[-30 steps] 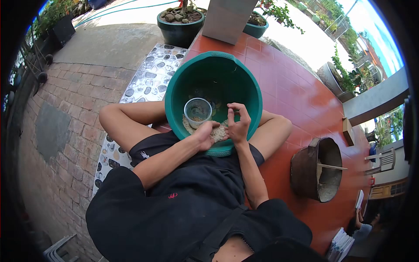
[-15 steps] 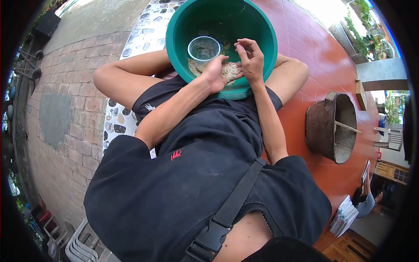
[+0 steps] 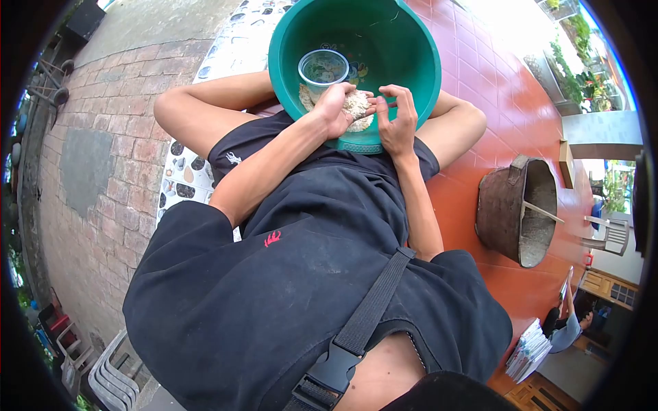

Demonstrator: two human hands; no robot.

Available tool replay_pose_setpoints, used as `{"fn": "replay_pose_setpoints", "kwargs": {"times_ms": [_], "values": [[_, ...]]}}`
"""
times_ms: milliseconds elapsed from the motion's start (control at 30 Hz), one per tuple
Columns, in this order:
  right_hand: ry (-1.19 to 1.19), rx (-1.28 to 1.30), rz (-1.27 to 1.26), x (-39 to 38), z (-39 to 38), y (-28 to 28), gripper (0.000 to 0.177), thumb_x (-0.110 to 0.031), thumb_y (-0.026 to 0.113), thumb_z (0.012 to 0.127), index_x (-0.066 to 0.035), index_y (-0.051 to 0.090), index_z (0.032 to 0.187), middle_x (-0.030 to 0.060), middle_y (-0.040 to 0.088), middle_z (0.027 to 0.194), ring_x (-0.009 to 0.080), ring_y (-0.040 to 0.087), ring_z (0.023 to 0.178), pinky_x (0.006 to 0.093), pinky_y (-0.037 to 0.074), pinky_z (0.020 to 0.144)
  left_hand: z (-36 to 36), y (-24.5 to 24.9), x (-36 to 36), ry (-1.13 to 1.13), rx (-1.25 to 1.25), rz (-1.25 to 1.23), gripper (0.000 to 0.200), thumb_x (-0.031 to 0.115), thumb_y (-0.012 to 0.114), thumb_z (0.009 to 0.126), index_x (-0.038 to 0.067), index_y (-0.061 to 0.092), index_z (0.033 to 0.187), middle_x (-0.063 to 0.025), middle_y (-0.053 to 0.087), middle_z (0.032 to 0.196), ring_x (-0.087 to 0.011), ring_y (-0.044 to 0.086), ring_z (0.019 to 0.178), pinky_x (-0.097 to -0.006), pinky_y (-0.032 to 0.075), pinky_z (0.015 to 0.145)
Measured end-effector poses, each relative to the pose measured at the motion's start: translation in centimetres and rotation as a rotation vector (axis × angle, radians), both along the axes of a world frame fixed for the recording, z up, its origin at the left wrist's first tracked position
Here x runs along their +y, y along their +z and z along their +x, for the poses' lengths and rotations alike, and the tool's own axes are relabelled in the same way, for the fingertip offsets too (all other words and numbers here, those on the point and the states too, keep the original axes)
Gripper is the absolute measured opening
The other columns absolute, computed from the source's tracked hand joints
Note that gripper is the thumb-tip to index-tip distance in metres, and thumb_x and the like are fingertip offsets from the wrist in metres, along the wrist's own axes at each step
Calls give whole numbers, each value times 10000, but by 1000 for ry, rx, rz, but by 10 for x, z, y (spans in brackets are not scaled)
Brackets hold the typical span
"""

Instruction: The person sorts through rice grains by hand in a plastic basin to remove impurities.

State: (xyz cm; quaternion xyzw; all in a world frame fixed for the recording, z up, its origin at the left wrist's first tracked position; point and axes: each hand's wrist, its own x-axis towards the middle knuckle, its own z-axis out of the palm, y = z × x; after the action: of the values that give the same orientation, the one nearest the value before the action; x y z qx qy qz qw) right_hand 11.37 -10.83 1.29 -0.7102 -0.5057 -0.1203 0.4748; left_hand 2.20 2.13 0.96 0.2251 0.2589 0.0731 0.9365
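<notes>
A green basin (image 3: 428,61) rests in the person's lap, with pale grains (image 3: 360,125) heaped at its near side. Palm up, my left hand (image 3: 334,111) holds some of the grains, its fingers reaching right toward the other hand. A clear round plastic container (image 3: 323,68) stands in the basin just beyond the left thumb. My right hand (image 3: 399,122) is over the right part of the basin beside the left fingertips, its fingers bent and parted from the thumb. Nothing can be made out between them.
To the right, a worn brown bucket (image 3: 497,212) with a stick in it lies on or stands on the red tiled floor (image 3: 452,198). A stack of papers (image 3: 528,349) and another person (image 3: 567,334) are at lower right. Grey plastic chairs (image 3: 113,377) stand at lower left.
The right hand's thumb and fingers have opened a little, and the hand sits slightly lower. The left hand stays under its grains. The whole view has shifted slightly.
</notes>
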Motion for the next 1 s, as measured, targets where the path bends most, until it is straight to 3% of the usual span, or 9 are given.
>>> {"fn": "replay_pose_setpoints", "kwargs": {"times_ms": [233,300,433,767,833,867,933,1000], "values": [[33,173,-28,1,2,-1,164,-99,675,885,-35,631,1029,118,609,1103,263,612,1006,347,532,735,3,-5,-5,-37,-3,16,368,203,322,1041,-75,526,1168,-191,635,1126,-274,649,1063,-409,551,970],[27,-97,-120,3,0,0,188,-150,687,886,-53,647,1042,113,605,1126,285,609,1022,369,539,762,2,-5,-2,-60,-2,60,348,204,346,1035,-53,541,1165,-180,656,1137,-263,658,1064,-414,529,991],[15,20,-206,3,-5,3,158,-175,635,939,-66,680,1045,72,617,1135,257,620,1036,377,561,792,2,-6,-2,-57,27,103,292,222,376,1030,19,561,1129,-121,655,1076,-230,678,961,-411,520,944],[42,244,-286,4,-7,5,153,-160,619,951,-83,713,1044,69,641,1093,236,653,984,340,581,768,4,-13,-1,-58,21,73,280,263,387,1038,59,564,1114,-97,669,1070,-220,690,942,-390,545,872],[32,142,-259,5,-4,1,145,-158,646,931,-82,718,1031,63,653,1087,235,662,960,345,564,785,2,-9,-3,-72,13,94,288,276,389,1037,70,573,1119,-92,676,1083,-223,689,954,-438,453,1004],[31,144,-260,4,-3,-1,145,-158,646,931,-82,718,1031,63,653,1087,235,662,960,345,564,785,2,-7,-3,-73,14,93,288,276,389,1037,70,573,1119,-92,676,1083,-223,689,954,-438,453,1004],[39,81,-231,5,-2,-2,147,-167,677,907,-85,722,1021,58,659,1085,234,663,962,353,551,801,0,-5,-4,-77,39,135,283,249,428,1034,17,571,1108,-125,684,1061,-229,705,930,-370,572,869],[47,106,-237,4,-2,-2,148,-174,685,902,-87,723,1016,59,659,1086,235,660,976,354,553,802,1,-7,-4,-60,45,144,276,252,438,1030,22,570,1107,-122,684,1059,-223,703,925,-367,571,867]]}}
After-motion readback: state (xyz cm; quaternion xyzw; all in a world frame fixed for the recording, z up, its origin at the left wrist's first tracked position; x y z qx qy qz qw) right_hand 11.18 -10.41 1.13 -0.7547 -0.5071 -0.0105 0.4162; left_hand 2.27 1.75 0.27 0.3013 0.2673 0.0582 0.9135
